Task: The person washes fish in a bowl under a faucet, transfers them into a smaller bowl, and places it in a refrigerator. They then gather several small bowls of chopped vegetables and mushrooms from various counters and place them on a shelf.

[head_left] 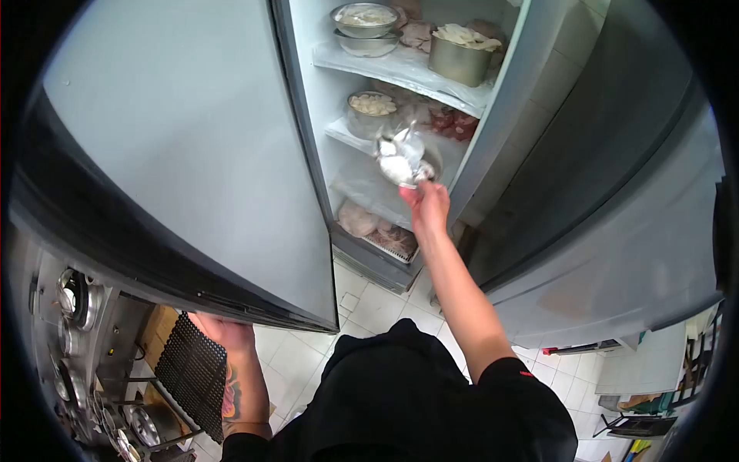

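Observation:
My right hand (427, 204) reaches into the open refrigerator and grips the near rim of a metal bowl (431, 158). White and greyish pieces, blurred, and what looks like clear plastic are in the bowl. It is in front of the middle shelf (346, 136), right of a round container (369, 115) of pale pieces. My left hand (223, 329) is at the lower edge of the refrigerator door (185, 154); its fingers are partly hidden behind the edge.
The upper shelf (369, 68) bears stacked metal bowls (363, 31) and a square metal container (459, 63). Wrapped food (358, 219) lies at the bottom. A large grey appliance (616, 223) stands right; a black perforated mat (192, 369) and pots are lower left.

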`<state>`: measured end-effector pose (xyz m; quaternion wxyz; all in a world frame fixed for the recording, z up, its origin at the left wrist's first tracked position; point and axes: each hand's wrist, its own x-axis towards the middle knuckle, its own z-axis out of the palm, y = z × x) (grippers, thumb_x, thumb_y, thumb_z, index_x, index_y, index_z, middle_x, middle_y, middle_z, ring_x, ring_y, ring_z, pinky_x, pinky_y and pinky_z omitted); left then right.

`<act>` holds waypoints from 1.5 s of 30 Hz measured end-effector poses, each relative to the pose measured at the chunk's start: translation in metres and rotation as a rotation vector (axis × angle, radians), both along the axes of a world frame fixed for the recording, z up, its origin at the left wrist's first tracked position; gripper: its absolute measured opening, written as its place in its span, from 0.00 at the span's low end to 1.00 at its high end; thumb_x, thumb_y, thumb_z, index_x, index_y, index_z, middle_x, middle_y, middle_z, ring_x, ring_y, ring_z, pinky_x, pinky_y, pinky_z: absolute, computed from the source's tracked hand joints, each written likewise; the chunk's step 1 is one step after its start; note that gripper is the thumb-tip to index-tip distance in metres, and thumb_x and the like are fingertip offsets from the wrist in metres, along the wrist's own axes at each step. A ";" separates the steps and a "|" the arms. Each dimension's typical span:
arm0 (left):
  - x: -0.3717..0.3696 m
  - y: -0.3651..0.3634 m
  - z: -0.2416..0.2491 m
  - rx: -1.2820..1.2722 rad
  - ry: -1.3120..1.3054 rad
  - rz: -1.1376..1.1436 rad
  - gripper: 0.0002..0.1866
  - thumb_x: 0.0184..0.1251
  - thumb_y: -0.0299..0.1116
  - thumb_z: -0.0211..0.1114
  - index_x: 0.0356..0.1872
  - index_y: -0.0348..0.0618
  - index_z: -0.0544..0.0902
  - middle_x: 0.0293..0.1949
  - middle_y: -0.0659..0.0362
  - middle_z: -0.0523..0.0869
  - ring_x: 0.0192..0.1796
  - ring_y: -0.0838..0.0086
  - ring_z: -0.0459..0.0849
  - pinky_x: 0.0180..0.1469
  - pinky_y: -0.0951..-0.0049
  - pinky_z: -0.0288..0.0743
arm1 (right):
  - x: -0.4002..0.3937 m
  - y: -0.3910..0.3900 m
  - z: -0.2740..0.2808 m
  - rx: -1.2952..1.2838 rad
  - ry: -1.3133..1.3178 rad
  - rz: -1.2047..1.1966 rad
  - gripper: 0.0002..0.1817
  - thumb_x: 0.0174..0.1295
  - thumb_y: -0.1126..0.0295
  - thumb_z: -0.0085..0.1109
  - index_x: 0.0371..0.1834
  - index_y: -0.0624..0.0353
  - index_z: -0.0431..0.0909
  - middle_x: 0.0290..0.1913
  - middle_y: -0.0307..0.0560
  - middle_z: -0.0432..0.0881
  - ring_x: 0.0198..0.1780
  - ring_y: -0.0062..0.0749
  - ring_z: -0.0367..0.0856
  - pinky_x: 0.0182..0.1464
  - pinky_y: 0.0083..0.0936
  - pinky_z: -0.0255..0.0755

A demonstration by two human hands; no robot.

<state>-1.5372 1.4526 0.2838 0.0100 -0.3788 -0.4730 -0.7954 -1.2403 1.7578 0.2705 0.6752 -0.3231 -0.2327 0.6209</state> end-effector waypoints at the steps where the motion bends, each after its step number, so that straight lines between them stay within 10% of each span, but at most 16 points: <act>1: 0.002 0.001 0.010 -0.103 0.183 0.115 0.15 0.74 0.33 0.59 0.52 0.29 0.78 0.50 0.50 0.77 0.51 0.58 0.77 0.54 0.61 0.70 | -0.004 0.026 -0.008 0.013 -0.021 -0.064 0.09 0.67 0.78 0.52 0.38 0.59 0.60 0.37 0.51 0.77 0.28 0.42 0.85 0.32 0.35 0.86; 3: 0.006 0.002 0.030 -0.261 0.534 0.402 0.19 0.68 0.34 0.66 0.53 0.29 0.77 0.49 0.48 0.79 0.50 0.52 0.77 0.54 0.57 0.68 | -0.009 0.069 -0.015 0.013 -0.041 -0.195 0.11 0.67 0.78 0.53 0.40 0.58 0.58 0.37 0.55 0.76 0.25 0.43 0.85 0.31 0.34 0.86; 6: 0.016 0.006 0.047 -0.310 0.728 0.653 0.13 0.80 0.36 0.46 0.45 0.39 0.76 0.41 0.58 0.79 0.43 0.75 0.81 0.46 0.72 0.79 | -0.016 0.105 -0.020 -0.048 -0.008 -0.313 0.14 0.67 0.79 0.54 0.42 0.59 0.56 0.37 0.58 0.75 0.24 0.47 0.86 0.32 0.35 0.87; 9: 0.025 0.009 0.044 -0.306 0.708 0.603 0.12 0.80 0.37 0.47 0.46 0.39 0.76 0.41 0.58 0.79 0.42 0.75 0.81 0.48 0.71 0.78 | -0.016 0.128 -0.036 -0.128 0.039 -0.383 0.14 0.66 0.82 0.53 0.42 0.60 0.55 0.40 0.61 0.75 0.27 0.52 0.87 0.34 0.39 0.89; 11: 0.036 0.013 0.040 0.074 -0.104 -0.173 0.13 0.79 0.37 0.49 0.50 0.38 0.74 0.42 0.59 0.78 0.42 0.74 0.80 0.48 0.72 0.77 | -0.016 0.135 -0.045 -0.080 0.081 -0.339 0.14 0.68 0.81 0.53 0.48 0.63 0.57 0.43 0.59 0.76 0.35 0.53 0.88 0.39 0.41 0.89; 16: 0.089 0.033 0.029 0.085 -0.208 -0.149 0.22 0.79 0.36 0.48 0.69 0.40 0.65 0.51 0.58 0.79 0.48 0.75 0.80 0.51 0.72 0.76 | -0.009 0.024 -0.049 0.083 0.005 -0.046 0.18 0.73 0.71 0.55 0.61 0.62 0.63 0.47 0.52 0.78 0.47 0.45 0.87 0.50 0.36 0.85; 22: 0.185 0.039 0.027 -0.216 -0.046 -0.235 0.28 0.71 0.27 0.62 0.69 0.34 0.67 0.66 0.54 0.70 0.62 0.71 0.72 0.59 0.68 0.72 | 0.061 -0.095 -0.230 0.114 -0.895 0.856 0.10 0.72 0.66 0.57 0.49 0.60 0.78 0.49 0.46 0.86 0.47 0.31 0.85 0.47 0.28 0.82; 24: 0.216 0.021 0.031 -0.257 0.203 -0.209 0.28 0.66 0.24 0.64 0.69 0.38 0.70 0.68 0.51 0.70 0.65 0.63 0.73 0.58 0.67 0.74 | 0.097 -0.106 -0.248 0.684 -1.555 1.255 0.18 0.69 0.67 0.61 0.60 0.58 0.78 0.55 0.46 0.85 0.51 0.28 0.84 0.54 0.30 0.80; 28: 0.281 -0.046 -0.034 -0.619 0.310 -0.051 0.27 0.66 0.26 0.65 0.67 0.42 0.73 0.67 0.49 0.72 0.63 0.61 0.77 0.57 0.65 0.75 | 0.105 -0.122 -0.204 0.533 -0.939 1.619 0.38 0.67 0.65 0.65 0.79 0.53 0.59 0.70 0.44 0.72 0.47 0.25 0.82 0.51 0.25 0.78; 33: 0.376 -0.191 -0.157 -1.014 -0.023 0.235 0.25 0.66 0.29 0.66 0.64 0.38 0.73 0.58 0.48 0.77 0.49 0.60 0.84 0.52 0.67 0.78 | 0.091 -0.087 -0.183 0.240 -0.680 1.112 0.41 0.71 0.64 0.59 0.82 0.57 0.47 0.79 0.53 0.57 0.66 0.34 0.75 0.55 0.32 0.79; 36: 0.453 -0.303 -0.231 -1.208 -0.246 0.458 0.27 0.65 0.35 0.68 0.63 0.36 0.74 0.57 0.46 0.80 0.48 0.59 0.85 0.52 0.63 0.80 | 0.102 -0.066 -0.158 0.073 -0.518 0.983 0.37 0.71 0.64 0.59 0.77 0.65 0.53 0.73 0.57 0.63 0.64 0.43 0.76 0.53 0.42 0.81; 42: 0.663 -0.476 -0.370 -1.299 -0.878 0.942 0.26 0.62 0.45 0.66 0.57 0.38 0.81 0.48 0.44 0.87 0.50 0.55 0.88 0.54 0.61 0.80 | 0.101 -0.022 -0.207 0.164 -0.730 0.903 0.37 0.70 0.60 0.59 0.77 0.62 0.55 0.68 0.55 0.71 0.65 0.45 0.76 0.49 0.39 0.81; 45: 0.787 -0.522 -0.430 -1.354 -1.467 0.817 0.30 0.59 0.51 0.64 0.57 0.39 0.83 0.53 0.42 0.86 0.55 0.51 0.85 0.60 0.60 0.77 | 0.117 -0.048 -0.247 0.102 -0.968 0.839 0.39 0.65 0.63 0.61 0.78 0.55 0.53 0.57 0.51 0.79 0.55 0.38 0.79 0.46 0.40 0.80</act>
